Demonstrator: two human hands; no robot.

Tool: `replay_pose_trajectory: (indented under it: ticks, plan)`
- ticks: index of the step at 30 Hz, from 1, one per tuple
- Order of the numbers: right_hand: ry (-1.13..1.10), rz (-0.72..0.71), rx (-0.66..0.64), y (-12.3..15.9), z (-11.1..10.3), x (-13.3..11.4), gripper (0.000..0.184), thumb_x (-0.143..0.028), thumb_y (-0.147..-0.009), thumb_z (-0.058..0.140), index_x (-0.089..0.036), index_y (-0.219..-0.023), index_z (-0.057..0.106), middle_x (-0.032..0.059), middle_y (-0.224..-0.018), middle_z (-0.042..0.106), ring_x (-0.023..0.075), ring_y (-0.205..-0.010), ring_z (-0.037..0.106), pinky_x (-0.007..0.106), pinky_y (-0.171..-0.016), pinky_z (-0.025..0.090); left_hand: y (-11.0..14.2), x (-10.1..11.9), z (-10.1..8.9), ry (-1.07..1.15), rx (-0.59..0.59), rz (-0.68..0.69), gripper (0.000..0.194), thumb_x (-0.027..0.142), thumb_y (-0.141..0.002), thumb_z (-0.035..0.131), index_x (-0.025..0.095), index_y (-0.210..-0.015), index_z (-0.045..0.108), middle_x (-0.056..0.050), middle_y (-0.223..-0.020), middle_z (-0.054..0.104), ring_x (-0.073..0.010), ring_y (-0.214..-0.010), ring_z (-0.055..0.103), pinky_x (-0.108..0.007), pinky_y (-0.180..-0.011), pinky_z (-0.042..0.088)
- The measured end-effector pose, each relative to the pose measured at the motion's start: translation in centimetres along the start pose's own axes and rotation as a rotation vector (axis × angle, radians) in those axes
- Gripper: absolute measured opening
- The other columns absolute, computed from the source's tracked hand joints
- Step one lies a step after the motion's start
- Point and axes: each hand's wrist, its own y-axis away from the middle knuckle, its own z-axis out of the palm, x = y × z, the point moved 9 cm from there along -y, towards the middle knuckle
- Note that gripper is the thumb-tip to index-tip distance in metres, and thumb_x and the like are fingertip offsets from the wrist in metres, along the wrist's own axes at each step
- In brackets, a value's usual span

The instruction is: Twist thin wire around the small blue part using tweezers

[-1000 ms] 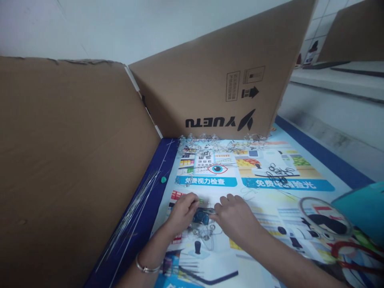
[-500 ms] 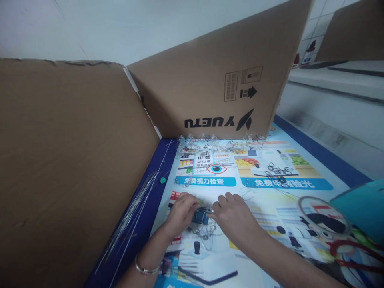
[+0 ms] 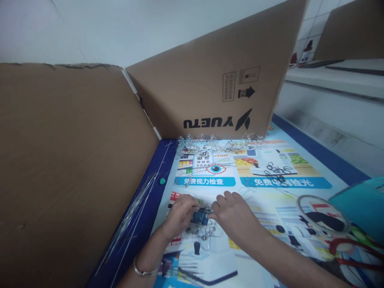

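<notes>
My left hand (image 3: 182,212) and my right hand (image 3: 229,212) face each other low over the printed sheet, fingertips pinched. Between them runs a short stretch of thin metal wire (image 3: 205,208), gripped from both sides; its ends are hidden by the fingers. Just below hangs or lies a tangle of bent wire with clear round beads (image 3: 204,232); I cannot tell whether it joins the held wire. Around my left wrist is a silver bangle (image 3: 145,273).
Straight wires (image 3: 132,218) lie along the blue left border, near a small green lump (image 3: 162,181). Clear beaded wire pieces (image 3: 207,146) line the back against a cardboard panel (image 3: 192,88). Dark wire loops (image 3: 276,173) sit right of centre. A teal object (image 3: 363,204) is at the right.
Both hands stay almost in place, still pinching the wire. The beaded tangle below has shifted slightly, and the camera view has moved a little.
</notes>
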Motion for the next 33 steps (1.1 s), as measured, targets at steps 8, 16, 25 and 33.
replay_pose_trajectory:
  ticks: [8,16,25,33]
  plan:
    - [-0.043,-0.035,-0.003,-0.1,-0.2,0.0,0.021,-0.039,-0.077,0.059,-0.018,-0.072,0.062,0.0045,-0.069,0.059,0.0199,-0.072,0.049,0.031,-0.061,0.025,0.1,-0.2,0.1,0.006,-0.018,-0.018,0.014,0.016,-0.086,0.039,0.016,-0.081,0.052,-0.004,-0.077,0.057,-0.014,-0.074,0.051,-0.026,-0.069,0.041]
    - [-0.095,-0.037,0.007,-0.1,0.2,0.4,0.022,-0.039,-0.076,0.06,-0.018,-0.069,0.062,0.0043,-0.067,0.06,0.0189,-0.072,0.051,0.03,-0.062,0.027,0.1,0.1,0.4,-0.014,-0.024,-0.009,0.015,0.014,-0.086,0.038,0.016,-0.082,0.052,-0.003,-0.076,0.057,-0.0142,-0.074,0.051,-0.027,-0.069,0.041]
    - [-0.087,0.03,-0.061,0.0,1.1,0.7,0.021,-0.041,-0.074,0.06,-0.02,-0.071,0.065,0.0043,-0.068,0.062,0.0198,-0.069,0.054,0.029,-0.058,0.029,0.0,-0.3,0.7,-0.031,-0.055,-0.069,0.015,0.017,-0.085,0.04,0.018,-0.08,0.054,-0.004,-0.076,0.058,-0.0161,-0.074,0.052,-0.028,-0.067,0.04]
    - [-0.057,0.048,-0.03,0.0,1.4,0.8,0.022,-0.039,-0.076,0.059,-0.019,-0.07,0.065,0.0056,-0.069,0.06,0.0206,-0.071,0.053,0.031,-0.061,0.029,0.0,-1.2,1.0,-0.065,-0.066,-0.134,0.014,0.018,-0.086,0.039,0.018,-0.081,0.053,-0.002,-0.074,0.056,-0.0139,-0.073,0.05,-0.026,-0.068,0.039]
